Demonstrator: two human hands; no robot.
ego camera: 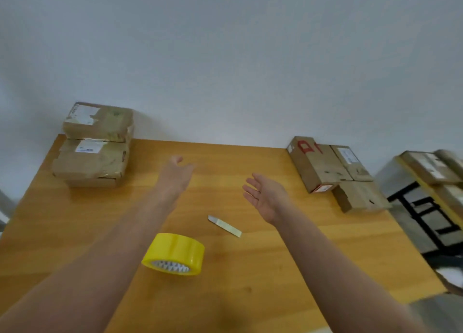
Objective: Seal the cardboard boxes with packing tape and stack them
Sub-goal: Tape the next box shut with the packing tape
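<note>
Wooden table point(250, 270) fills the middle; both arms reach out above it; left hand point(176, 173) and right hand point(265, 193) hang loose, holding nothing; yellow tape point(174, 255) lies low middle; stacked boxes point(94, 144) sit upper left, loose boxes point(335, 172) right.

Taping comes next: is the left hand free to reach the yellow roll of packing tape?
Probably yes. The left hand is empty, and the yellow roll of packing tape lies uncovered on the wooden table beside that forearm; nothing stands between them.

Open table point(275, 270) surface spans the far middle, flanked by a box stack point(92, 144) at the far left corner and a box group point(333, 172) at the far right. A tape roll point(175, 253) and blade point(224, 225) obstruct the near centre.
</note>
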